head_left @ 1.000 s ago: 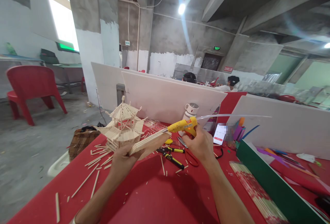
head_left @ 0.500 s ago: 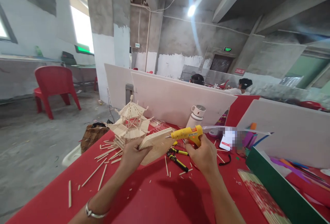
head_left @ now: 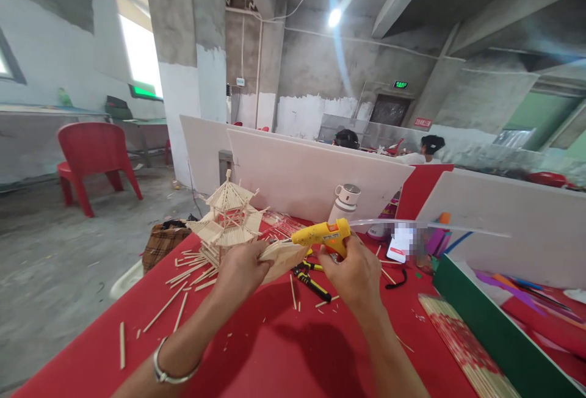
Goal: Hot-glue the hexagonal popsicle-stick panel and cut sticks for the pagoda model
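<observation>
My left hand (head_left: 241,273) is closed on a flat panel of glued wooden sticks (head_left: 281,256), held up over the red table (head_left: 256,349). A yellow glue gun (head_left: 323,235) sits in the grip of my right hand (head_left: 354,276), with its nozzle touching the panel's upper edge. A clear glue stick (head_left: 430,226) pokes out of the gun's back to the right. Just behind the panel stands a small pagoda model of wooden sticks (head_left: 229,218).
Loose sticks (head_left: 183,273) and yellow-handled pliers (head_left: 314,284) lie on the table. A white cup (head_left: 345,201), a phone (head_left: 403,242), a green box edge (head_left: 499,331) and a stick bundle (head_left: 462,349) are on the right. White dividers (head_left: 311,178), two seated people, a red chair (head_left: 94,154).
The panel has tilted flatter and dropped a little, and the glue gun's nozzle has come onto its edge. The view shifted slightly.
</observation>
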Tool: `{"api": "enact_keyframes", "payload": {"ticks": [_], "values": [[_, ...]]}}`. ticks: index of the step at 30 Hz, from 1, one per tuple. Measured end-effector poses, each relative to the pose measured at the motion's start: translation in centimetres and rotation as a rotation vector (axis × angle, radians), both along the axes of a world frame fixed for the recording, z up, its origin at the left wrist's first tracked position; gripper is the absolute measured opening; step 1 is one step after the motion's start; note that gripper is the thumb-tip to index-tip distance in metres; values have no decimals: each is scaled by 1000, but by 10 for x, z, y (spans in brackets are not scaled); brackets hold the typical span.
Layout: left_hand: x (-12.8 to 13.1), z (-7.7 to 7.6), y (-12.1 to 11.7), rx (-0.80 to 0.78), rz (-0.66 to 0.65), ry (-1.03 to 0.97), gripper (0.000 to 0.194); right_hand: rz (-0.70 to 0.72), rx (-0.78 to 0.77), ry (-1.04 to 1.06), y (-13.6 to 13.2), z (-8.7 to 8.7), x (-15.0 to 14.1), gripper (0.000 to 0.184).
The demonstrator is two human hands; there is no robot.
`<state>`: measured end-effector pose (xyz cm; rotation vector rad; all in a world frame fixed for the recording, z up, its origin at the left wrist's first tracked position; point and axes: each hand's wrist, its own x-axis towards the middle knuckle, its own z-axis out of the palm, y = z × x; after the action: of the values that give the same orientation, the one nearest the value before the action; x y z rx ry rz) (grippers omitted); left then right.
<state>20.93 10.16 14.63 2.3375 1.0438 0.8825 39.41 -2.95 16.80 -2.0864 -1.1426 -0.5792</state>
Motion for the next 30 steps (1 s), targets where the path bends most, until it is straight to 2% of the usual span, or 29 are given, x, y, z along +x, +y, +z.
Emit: {"api": "enact_keyframes", "payload": {"ticks": [6, 11, 16, 21, 25, 28, 30], "values": [[1, 10, -4, -17, 20, 142, 18, -15, 14, -17, 0, -5, 1, 33], [3, 13, -3, -96, -32, 87, 15, 3, 40, 64, 4, -12, 5, 32], [4, 12, -1, -141, -75, 26, 14, -13, 4, 169, 12, -19, 3, 32], [7, 12, 7, -211, -76, -14, 17, 0, 13, 251, 18, -14, 6, 34], [10, 11, 22, -250, -75, -78, 20, 106, 65, 420, 20, -9, 20, 45], [13, 12, 33, -258, -86, -112, 22, 228, 90, 505, 24, -14, 30, 47], [15, 13, 38, -266, -92, -124, 23, 255, 91, 533, 26, -19, 35, 48]]}}
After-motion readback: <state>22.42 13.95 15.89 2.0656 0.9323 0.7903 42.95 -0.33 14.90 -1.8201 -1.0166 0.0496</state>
